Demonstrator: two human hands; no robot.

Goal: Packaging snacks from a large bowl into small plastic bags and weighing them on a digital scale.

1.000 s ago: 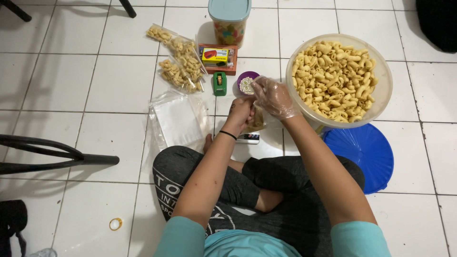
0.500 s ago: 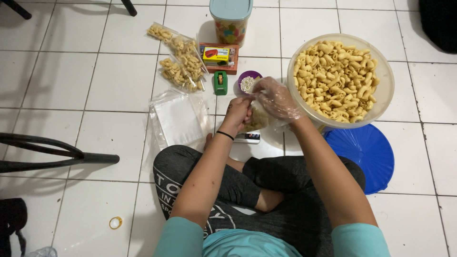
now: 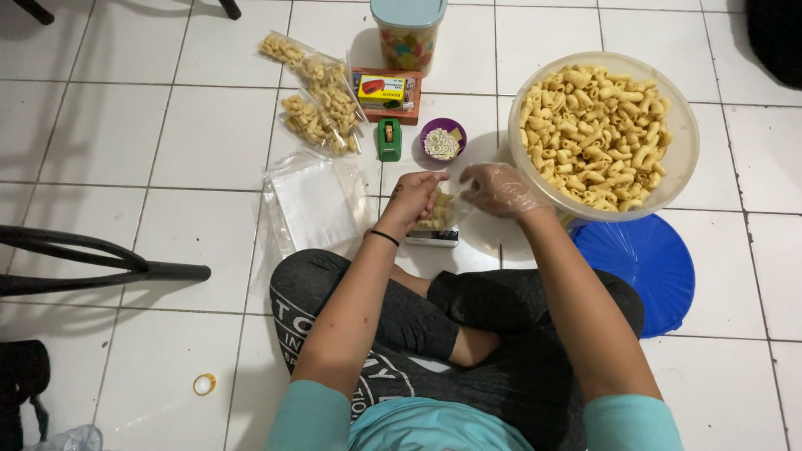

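1. The left hand curls round a small clear bag of macaroni snacks, fingers pressed together on its left edge, pinching the plastic.
2. The right hand, in a thin clear glove, sits just right of the bag, fingers bent in and closed on the bag's upper right edge; how tightly they pinch it I cannot tell.
3. The bag sits between the two hands, over a small digital scale on the white tiled floor, right in front of the person's crossed legs. Its long axis runs away from the person, mouth end toward the purple bowl; the hands hide much of it.
4. Inside the bag: a clump of pale yellow curled snack pieces.
5. To the right, just beside the gloved hand, a big translucent bowl is heaped with the same curled snacks.
6. Its blue round lid lies flat on the floor below it, partly tucked under the bowl.
7. Straight ahead of the hands, a little purple bowl holds small pale pieces, too small to name.
8. Beside that, a green stapler points away from the person.
9. Behind it, a brown tray carries a yellow box.
10. Further back, a lidded jar shows colourful contents.
11. On the left, filled snack bags lie in a row, and nearer, a stack of empty clear bags lies flat.
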